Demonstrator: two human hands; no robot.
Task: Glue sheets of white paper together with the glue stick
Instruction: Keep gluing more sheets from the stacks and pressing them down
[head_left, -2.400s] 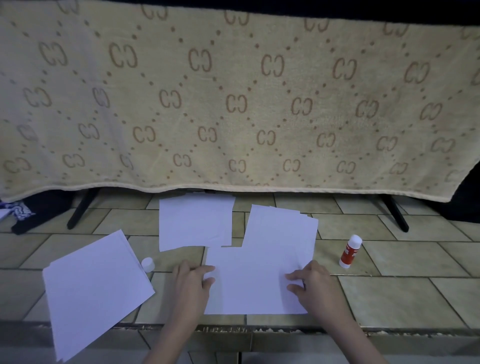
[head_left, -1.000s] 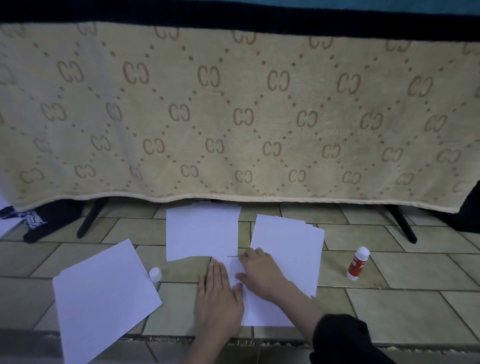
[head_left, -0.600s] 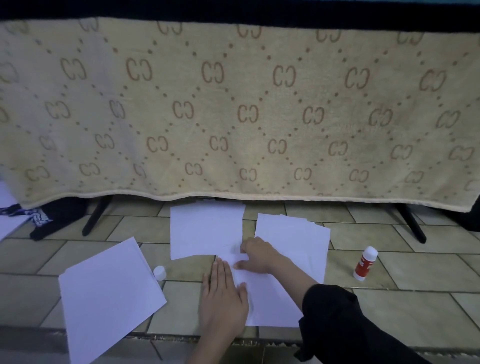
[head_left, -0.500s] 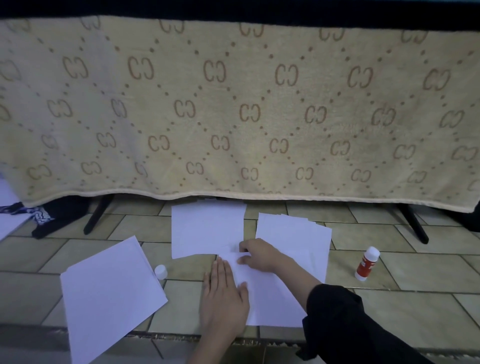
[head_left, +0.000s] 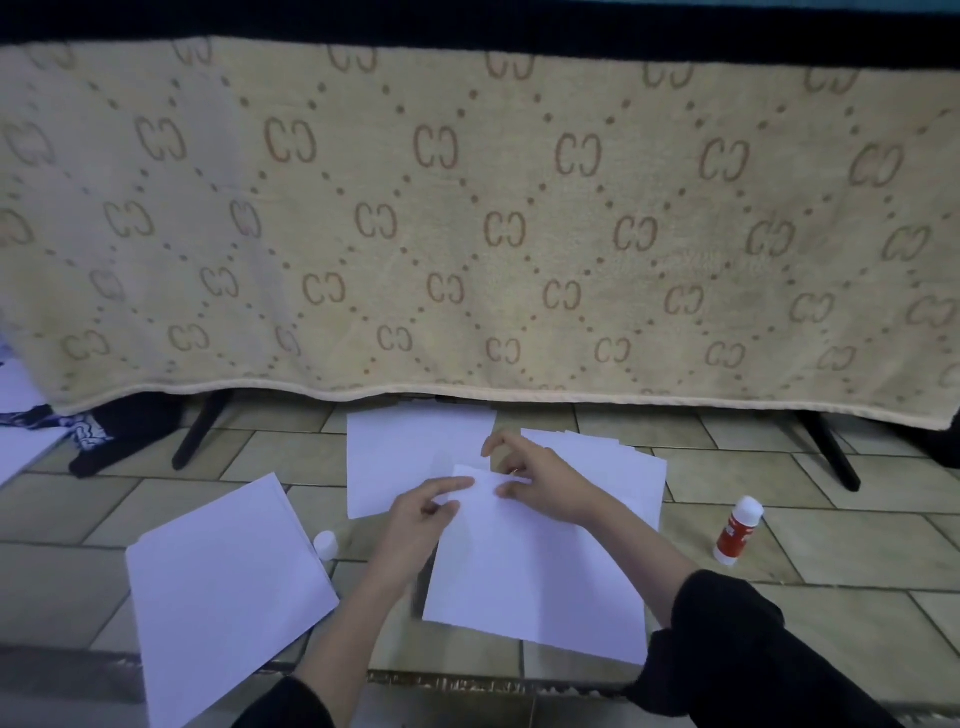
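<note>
Now | left hand (head_left: 423, 512) and right hand (head_left: 540, 480) pinch sheet (head_left: 535, 566) top edge | glue stick (head_left: 737, 530) apart, right

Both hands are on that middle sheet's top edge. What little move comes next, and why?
Probably lift the glued sheet away: both the left hand and right hand pinch its far edge, which seems raised, while the glue stick stands untouched at the right.

left hand (head_left: 423, 512): flat press → pinching sheet (head_left: 535, 561) top edge | right hand (head_left: 540, 483): same | sheet: lifted, tilted
</note>
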